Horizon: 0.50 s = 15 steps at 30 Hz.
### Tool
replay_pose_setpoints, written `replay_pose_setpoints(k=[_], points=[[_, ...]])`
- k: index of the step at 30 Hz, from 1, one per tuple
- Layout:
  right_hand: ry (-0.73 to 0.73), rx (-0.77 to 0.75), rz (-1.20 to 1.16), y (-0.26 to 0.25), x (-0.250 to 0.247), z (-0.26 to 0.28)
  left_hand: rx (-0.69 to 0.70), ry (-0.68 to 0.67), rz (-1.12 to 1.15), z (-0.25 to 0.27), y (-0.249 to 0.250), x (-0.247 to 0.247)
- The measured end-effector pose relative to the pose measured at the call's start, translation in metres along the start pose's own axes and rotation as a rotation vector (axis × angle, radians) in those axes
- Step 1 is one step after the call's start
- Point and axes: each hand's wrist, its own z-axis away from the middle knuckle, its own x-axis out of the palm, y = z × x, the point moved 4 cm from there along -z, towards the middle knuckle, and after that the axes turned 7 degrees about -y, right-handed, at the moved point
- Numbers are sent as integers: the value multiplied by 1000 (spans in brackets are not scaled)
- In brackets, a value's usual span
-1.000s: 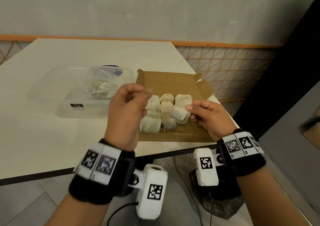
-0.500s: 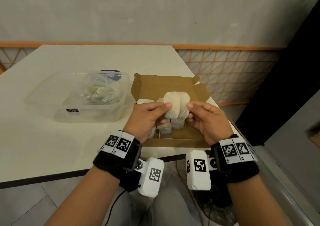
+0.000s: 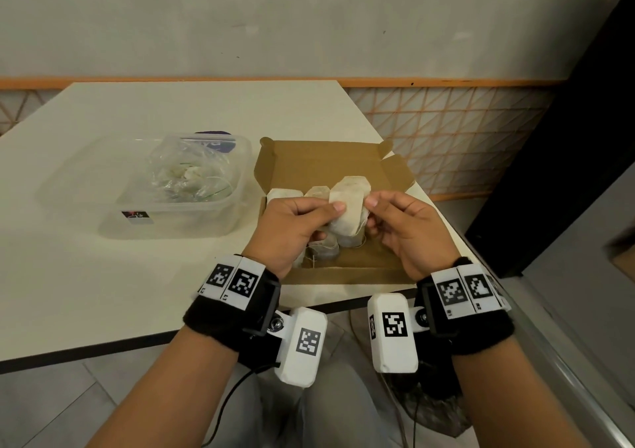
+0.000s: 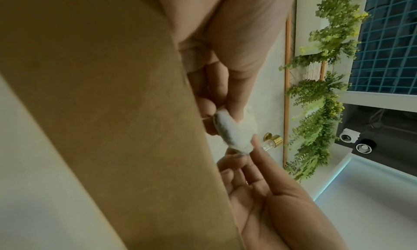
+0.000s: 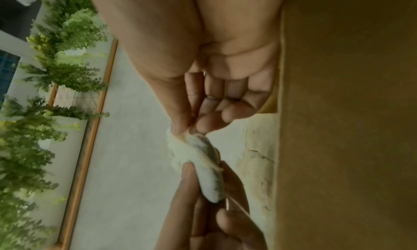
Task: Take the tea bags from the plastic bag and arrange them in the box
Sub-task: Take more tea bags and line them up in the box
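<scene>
Both hands hold one pale tea bag upright above the open cardboard box. My left hand pinches its left edge and my right hand pinches its right edge. The same tea bag shows between both thumbs in the left wrist view, and in the right wrist view the tea bag is pinched at both ends. Several tea bags lie in rows inside the box, partly hidden by my hands. The crumpled plastic bag holds more tea bags.
The plastic bag sits inside a clear plastic tub left of the box on the cream table. The box lies near the table's right corner and front edge. A wall with orange lattice panels stands behind.
My left hand came over from the left and took hold of the tea bag that the right hand held. Together the hands lifted it a little above the box.
</scene>
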Motion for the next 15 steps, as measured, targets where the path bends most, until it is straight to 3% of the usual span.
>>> replay_pose_setpoints(k=[15], points=[[28,-75,225,1,0,0,54,84,26,0,1,-3]])
